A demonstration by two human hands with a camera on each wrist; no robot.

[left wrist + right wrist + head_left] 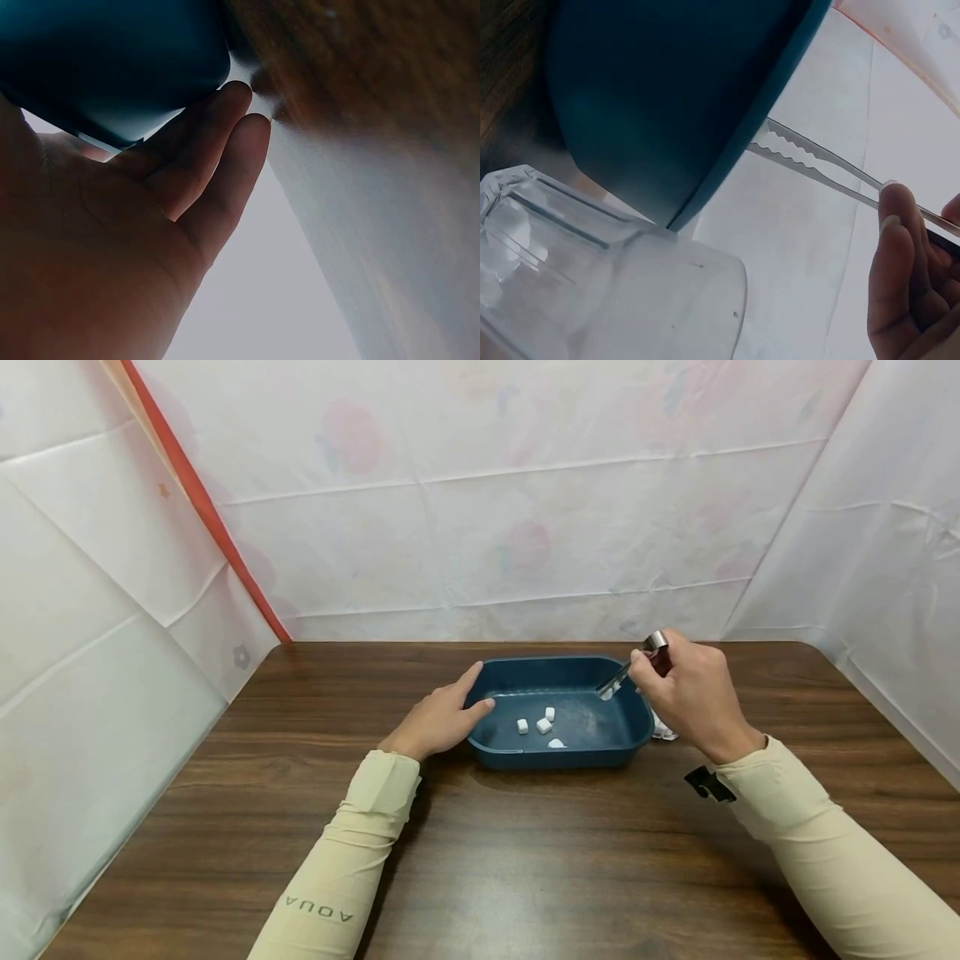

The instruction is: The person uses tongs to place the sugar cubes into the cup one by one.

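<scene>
A dark blue rectangular tray [558,758] stands on the table, with several small white cubes [522,726] on its floor. My left hand [438,714] holds the tray's left end, thumb over the rim; the left wrist view shows the fingers [244,142] along its outer wall. My right hand [693,697] grips metal tongs [621,677] above the tray's right end. A white cube [607,692] sits between the tong tips, partly hidden in the right wrist view by the tray wall.
A clear faceted glass [630,262] with white pieces at its bottom stands beside the tray's right end, mostly behind my right hand in the head view. A flat white piece [557,743] lies near the tray's front wall. White sheeting [480,543] surrounds the wooden table [495,852].
</scene>
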